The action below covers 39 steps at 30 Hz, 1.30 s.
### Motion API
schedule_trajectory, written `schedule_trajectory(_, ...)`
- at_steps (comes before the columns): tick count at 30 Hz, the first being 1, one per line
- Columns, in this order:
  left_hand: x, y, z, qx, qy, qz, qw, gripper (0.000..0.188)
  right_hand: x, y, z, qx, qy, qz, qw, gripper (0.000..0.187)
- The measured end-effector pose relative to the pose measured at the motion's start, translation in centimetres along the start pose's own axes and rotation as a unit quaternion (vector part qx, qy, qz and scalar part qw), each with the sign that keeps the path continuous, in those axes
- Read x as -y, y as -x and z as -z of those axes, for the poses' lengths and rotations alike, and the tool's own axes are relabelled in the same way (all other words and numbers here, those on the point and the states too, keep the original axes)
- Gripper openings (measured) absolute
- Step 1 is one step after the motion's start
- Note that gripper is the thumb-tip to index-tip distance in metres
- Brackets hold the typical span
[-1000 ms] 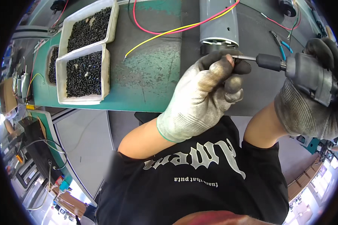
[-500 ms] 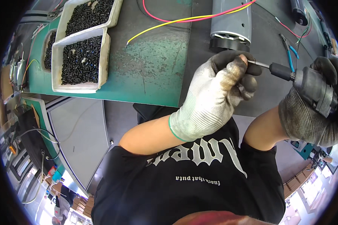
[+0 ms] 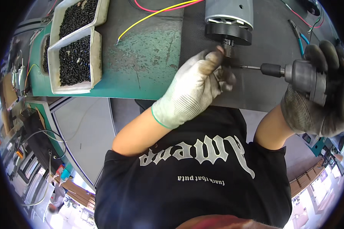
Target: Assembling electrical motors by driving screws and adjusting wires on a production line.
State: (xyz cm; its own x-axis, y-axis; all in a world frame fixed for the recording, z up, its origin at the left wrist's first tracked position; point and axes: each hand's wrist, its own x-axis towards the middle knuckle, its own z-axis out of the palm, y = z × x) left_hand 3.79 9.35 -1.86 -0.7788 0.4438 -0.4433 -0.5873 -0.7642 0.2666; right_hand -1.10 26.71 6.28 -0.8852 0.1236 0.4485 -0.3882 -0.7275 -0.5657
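A power screwdriver (image 3: 301,76) lies in my right hand (image 3: 307,112), which wears a grey glove and is wrapped round its body. Its thin bit points left and ends a short way from the fingers of my left hand (image 3: 195,84). That hand is in a white glove with dark, soiled fingertips. Its fingers are curled together and partly blurred, so what they hold, if anything, cannot be made out. Just beyond them a grey cylindrical motor (image 3: 229,13) lies on the table, with a black disc (image 3: 233,34) and a threaded shaft (image 3: 228,47) facing me.
Two white bins of small black screws stand at the left, a nearer bin (image 3: 96,74) and a farther bin (image 3: 102,13). Yellow wire (image 3: 149,16) and red wire (image 3: 156,9) cross the worn green table (image 3: 137,86). Blue-handled pliers (image 3: 301,44) lie at the far right.
My left hand has moved left, off the screwdriver's bit, and the motor's threaded shaft now shows. The screwdriver has shifted slightly left in the picture. The whole view has moved a little too.
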Motion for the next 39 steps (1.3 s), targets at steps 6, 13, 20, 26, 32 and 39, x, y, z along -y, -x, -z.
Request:
schedule_trajectory(6, 0.7, -1.0, 0.1, -0.021, -0.021, 0.003, 1.0, 0.024, -0.7, 0.0, -0.1, 0.014, -0.06, -0.029, 0.998, 0.039)
schedule_trajectory(13, 0.7, -0.7, -0.6, 0.08, 0.157, 0.045, 0.983, 0.026, -0.7, 0.4, 0.8, 0.021, 0.19, 0.031, 0.981, 0.038)
schedule_trajectory(20, -0.1, -0.6, -0.6, -0.01, -0.009, -0.019, 1.0, 0.025, -0.7, 0.4, 1.1, 0.043, 0.425, 0.093, 0.899, 0.038)
schedule_trajectory(26, -0.5, -0.8, -0.8, -0.023, -0.107, -0.012, 0.994, 0.023, -1.3, 0.6, 1.3, 0.065, 0.6, 0.137, 0.785, 0.039)
schedule_trajectory(32, -0.8, -1.1, -0.5, 0.0, -0.204, -0.021, 0.979, 0.029, -1.5, 0.9, 1.2, 0.059, 0.044, -0.067, 0.995, 0.038)
schedule_trajectory(39, -1.0, -0.7, -1.8, -0.041, -0.285, -0.052, 0.956, 0.023, -3.3, -0.6, 0.9, 0.124, 0.29, 0.057, 0.947, 0.029)
